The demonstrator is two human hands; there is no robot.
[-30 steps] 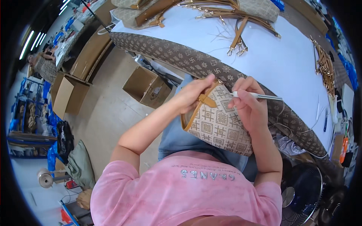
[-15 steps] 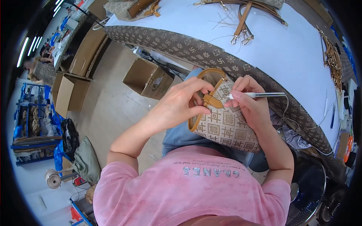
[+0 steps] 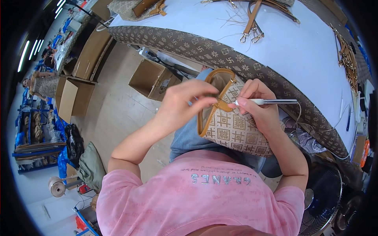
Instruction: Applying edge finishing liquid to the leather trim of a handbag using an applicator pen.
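Since the earlier frame, both hands had drawn lower and closer, and the handbag [image 3: 232,126] had tipped so its open mouth faced up. It was a small beige bag with a brown geometric print and tan leather trim round the rim, resting on the person's lap just below the worktop's edge. The left hand [image 3: 183,104] was closed, fingertips pinching the tan trim at the bag's mouth. The right hand [image 3: 258,108] was closed around a slim white and silver pen-like tool [image 3: 265,102], its tip at the trim.

The worktop [image 3: 299,47] was pale blue-white, edged with a band of the same patterned fabric [image 3: 204,43], and tan straps [image 3: 252,19] lay on it. Beneath it an open brown cardboard box [image 3: 151,78] stood on the grey floor [image 3: 114,114], with more flattened cartons [image 3: 73,96] to the left.
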